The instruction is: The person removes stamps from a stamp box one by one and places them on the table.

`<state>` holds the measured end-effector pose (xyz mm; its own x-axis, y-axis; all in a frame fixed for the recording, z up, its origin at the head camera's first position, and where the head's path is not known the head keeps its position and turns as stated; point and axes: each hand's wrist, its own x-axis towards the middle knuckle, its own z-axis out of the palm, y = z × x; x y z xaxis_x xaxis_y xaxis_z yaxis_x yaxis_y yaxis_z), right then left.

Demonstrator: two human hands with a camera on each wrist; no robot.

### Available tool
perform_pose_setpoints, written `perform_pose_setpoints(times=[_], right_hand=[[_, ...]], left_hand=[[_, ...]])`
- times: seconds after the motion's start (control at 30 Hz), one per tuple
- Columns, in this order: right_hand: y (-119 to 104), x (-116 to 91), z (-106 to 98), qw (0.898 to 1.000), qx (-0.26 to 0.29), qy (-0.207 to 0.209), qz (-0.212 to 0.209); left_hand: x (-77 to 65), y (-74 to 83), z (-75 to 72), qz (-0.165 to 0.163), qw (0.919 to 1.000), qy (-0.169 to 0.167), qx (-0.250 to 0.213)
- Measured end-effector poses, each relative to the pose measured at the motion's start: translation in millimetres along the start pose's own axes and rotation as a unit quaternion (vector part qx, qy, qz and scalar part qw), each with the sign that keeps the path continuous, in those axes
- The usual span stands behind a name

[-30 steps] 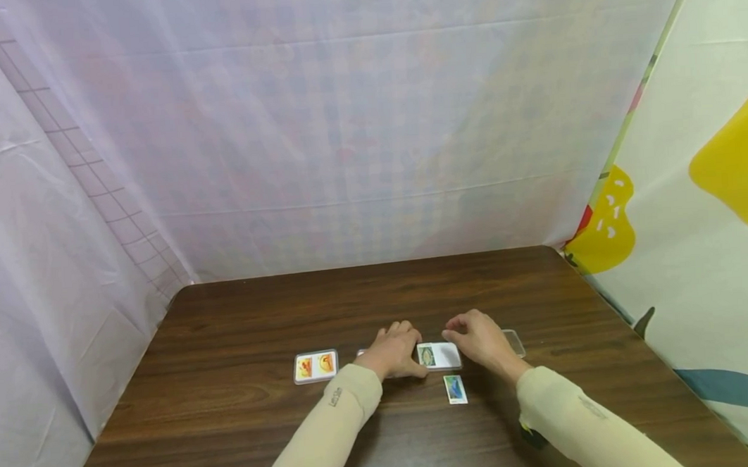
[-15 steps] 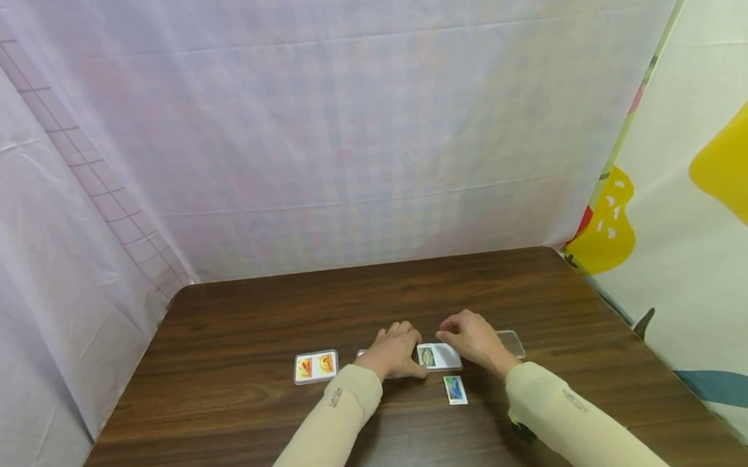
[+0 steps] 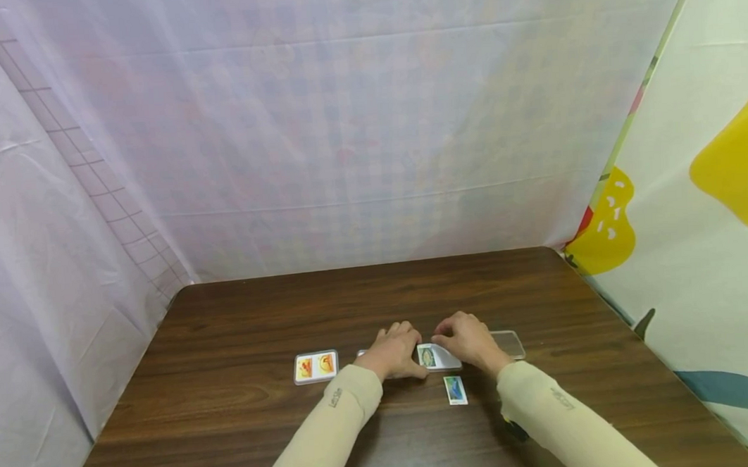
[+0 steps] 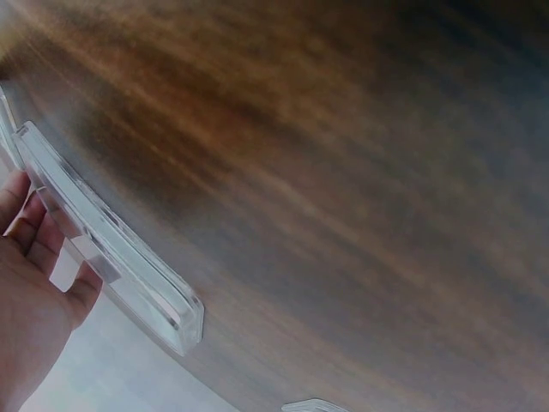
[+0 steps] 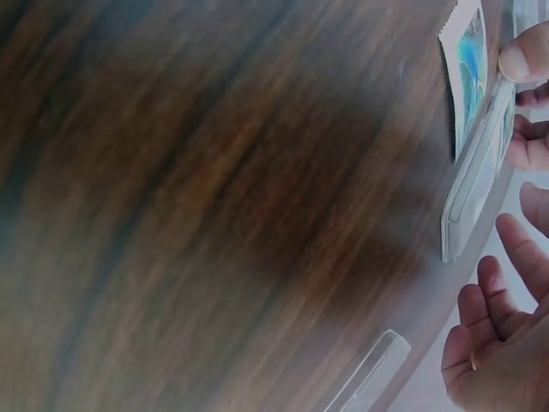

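Observation:
A clear plastic case (image 3: pixel 447 356) with a white insert lies on the dark table, a green stamp (image 3: pixel 425 356) in its left half. My left hand (image 3: pixel 393 349) is spread at the left end of this case and grips it, thumb on the near side and fingers on the far side. My right hand (image 3: pixel 467 338) hovers over the case's right half, thumb and index fingertips close together right at the white insert. I cannot tell whether something thin is between them. A loose blue-green stamp (image 3: pixel 455 390) with toothed edges lies just in front of the case.
To the left lies another case (image 3: pixel 316 367) holding two orange stamps. A further clear case (image 4: pixel 111 240) is mostly hidden beneath my left hand and wrist. A transparent piece (image 3: pixel 509 345) like a lid lies behind my right hand. White curtains hang around the table (image 3: pixel 258 317).
My right hand has slid left in small steps, from the right end of the case toward its middle, uncovering more of the transparent piece. My left hand has stayed put.

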<state>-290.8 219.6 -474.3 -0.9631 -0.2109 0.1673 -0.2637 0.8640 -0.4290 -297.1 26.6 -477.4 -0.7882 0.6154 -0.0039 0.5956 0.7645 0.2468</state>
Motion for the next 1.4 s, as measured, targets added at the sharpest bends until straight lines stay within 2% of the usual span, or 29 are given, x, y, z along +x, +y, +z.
perform_pose_setpoints(times=[0.27, 0.6, 1.4], right_hand=[[-6, 1, 3, 1.000, -0.014, -0.022, 0.016], [-8, -1, 8, 0.999, -0.037, -0.020, 0.007], [-2, 2, 14, 0.999, -0.020, -0.011, 0.029]], left_hand=[[0.8, -0.8, 1.3, -0.002, 1.0000, -0.003, 0.005], [2.5, -0.9, 2.4, -0.004, 0.9999, -0.008, 0.008], [2.4, -1.5, 3.4, 0.000, 1.0000, -0.002, 0.009]])
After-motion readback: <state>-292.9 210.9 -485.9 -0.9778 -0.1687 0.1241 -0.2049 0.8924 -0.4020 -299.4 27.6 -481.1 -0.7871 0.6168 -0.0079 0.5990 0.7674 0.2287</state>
